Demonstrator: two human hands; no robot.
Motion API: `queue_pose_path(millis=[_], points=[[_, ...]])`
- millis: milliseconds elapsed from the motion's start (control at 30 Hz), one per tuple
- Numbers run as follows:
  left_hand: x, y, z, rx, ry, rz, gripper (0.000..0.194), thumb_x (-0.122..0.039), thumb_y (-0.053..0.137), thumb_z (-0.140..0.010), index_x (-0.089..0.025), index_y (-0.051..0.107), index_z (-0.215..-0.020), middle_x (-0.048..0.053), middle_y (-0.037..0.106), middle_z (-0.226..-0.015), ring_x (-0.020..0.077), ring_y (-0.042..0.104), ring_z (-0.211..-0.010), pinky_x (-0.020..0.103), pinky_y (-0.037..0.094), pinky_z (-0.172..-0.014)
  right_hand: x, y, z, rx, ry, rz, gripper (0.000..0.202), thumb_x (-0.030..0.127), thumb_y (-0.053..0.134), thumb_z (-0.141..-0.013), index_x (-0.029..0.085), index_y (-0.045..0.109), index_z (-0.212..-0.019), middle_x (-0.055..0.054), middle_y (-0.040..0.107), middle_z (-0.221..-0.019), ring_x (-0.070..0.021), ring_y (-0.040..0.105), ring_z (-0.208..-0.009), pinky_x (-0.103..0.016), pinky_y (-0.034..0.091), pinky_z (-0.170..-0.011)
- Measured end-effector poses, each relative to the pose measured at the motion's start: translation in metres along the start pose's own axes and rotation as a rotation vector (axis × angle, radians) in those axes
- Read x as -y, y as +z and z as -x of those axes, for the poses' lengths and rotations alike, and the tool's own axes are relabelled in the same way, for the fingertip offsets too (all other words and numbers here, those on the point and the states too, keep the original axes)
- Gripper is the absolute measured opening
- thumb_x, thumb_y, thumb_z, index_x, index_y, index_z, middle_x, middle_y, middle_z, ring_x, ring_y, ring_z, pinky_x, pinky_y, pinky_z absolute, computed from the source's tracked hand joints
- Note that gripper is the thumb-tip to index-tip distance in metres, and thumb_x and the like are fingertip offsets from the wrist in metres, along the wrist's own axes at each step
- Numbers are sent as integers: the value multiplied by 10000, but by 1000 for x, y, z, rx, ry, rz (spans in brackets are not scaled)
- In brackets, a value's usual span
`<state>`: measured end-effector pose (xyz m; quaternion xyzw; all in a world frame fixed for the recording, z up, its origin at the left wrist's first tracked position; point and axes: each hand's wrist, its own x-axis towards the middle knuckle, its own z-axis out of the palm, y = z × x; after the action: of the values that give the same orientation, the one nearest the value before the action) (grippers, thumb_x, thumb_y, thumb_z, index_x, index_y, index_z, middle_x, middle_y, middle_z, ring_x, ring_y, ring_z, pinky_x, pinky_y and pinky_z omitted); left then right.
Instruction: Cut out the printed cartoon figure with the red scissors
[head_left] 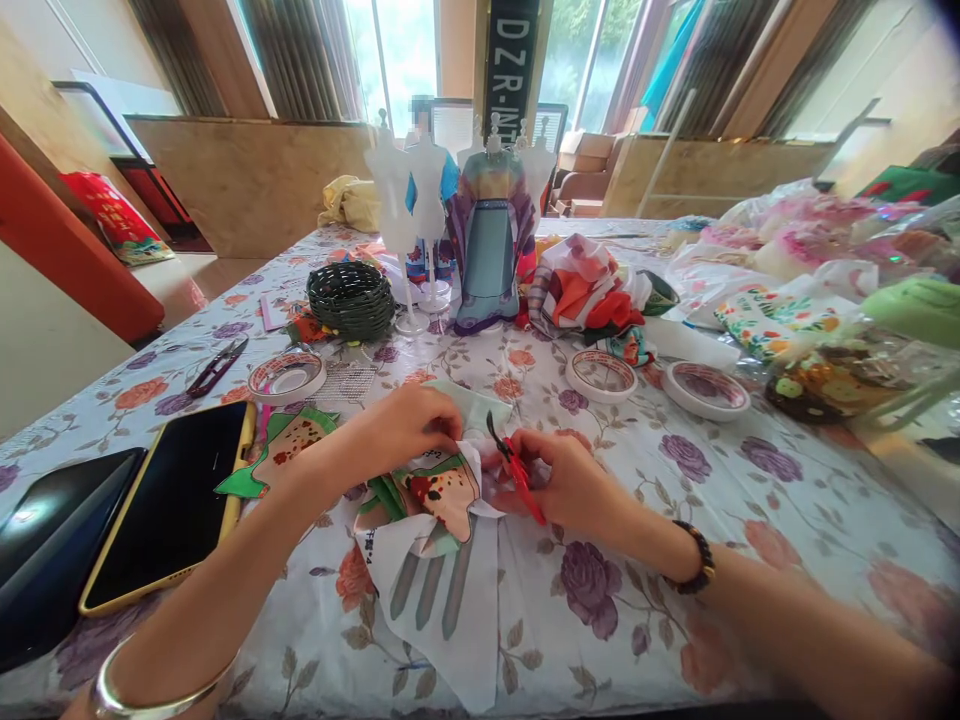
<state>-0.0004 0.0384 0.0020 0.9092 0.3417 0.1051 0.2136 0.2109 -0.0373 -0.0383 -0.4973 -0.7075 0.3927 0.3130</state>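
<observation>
My left hand [426, 418] is closed on the upper edge of a printed fabric sheet [472, 620], white with grey-green stripes and a green-and-cream pattern piece [446, 500]. In my right hand [564, 475] is a pair of red-handled scissors [523, 478], fingers wrapped round the handles, the dark blades pointing up and left beside the fabric's edge. Whether the blades touch the cloth I cannot tell. Left of my left forearm lies a cut-out green-and-cream fabric piece [292, 445]. A pale green scrap [480, 403] lies just beyond my hands.
Left are a yellow-cased phone [172, 500], a dark device [60, 545], thread snips [217, 367] and a tape roll [287, 376]. Behind stand a dark basket [351, 300], white mannequins [397, 200] and a dressed one [484, 250]. More tape rolls [601, 375] and bagged items [840, 375] are right.
</observation>
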Motion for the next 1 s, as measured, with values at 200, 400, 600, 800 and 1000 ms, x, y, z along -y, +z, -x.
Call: queue_pose_path(millis=[200,400,600,800,1000], points=[[-1,5,9,-113,-14,-23,76,-193,586,-826,-210,657,-805,-7,695,-785,169,628,-774,278,462,-737,-2,9,-1,-24,22,-67,196,118,694,-654,217,542,-730,19,632,-717,-133,501,-599,-252,398,-516],[-10,4,12,-220,-18,16,83,-207,539,-874,-209,622,-871,-12,676,-846,166,610,-805,305,462,-824,-6,14,-3,-64,11,-125,228,189,714,-688,222,488,-700,45,534,-639,-120,446,-567,-251,375,-509],[-9,5,14,-300,62,5,158,-204,476,-923,-211,628,-880,1,682,-906,183,598,-925,328,448,-911,-8,6,-7,-176,50,-298,279,327,746,-695,217,492,-730,45,536,-661,-116,476,-578,-251,398,-525],[-8,6,13,-296,87,-108,159,-144,485,-916,-197,619,-849,18,683,-881,193,592,-896,333,441,-871,-12,-7,-14,-422,-12,-455,315,320,801,-657,215,525,-765,13,628,-768,-142,579,-693,-285,481,-638],[-15,7,14,-291,103,-66,117,-123,512,-907,-185,598,-859,8,678,-865,173,594,-855,315,442,-863,-8,-9,-17,-419,-9,-589,356,345,836,-644,206,522,-738,35,604,-726,-83,479,-553,-231,403,-482]])
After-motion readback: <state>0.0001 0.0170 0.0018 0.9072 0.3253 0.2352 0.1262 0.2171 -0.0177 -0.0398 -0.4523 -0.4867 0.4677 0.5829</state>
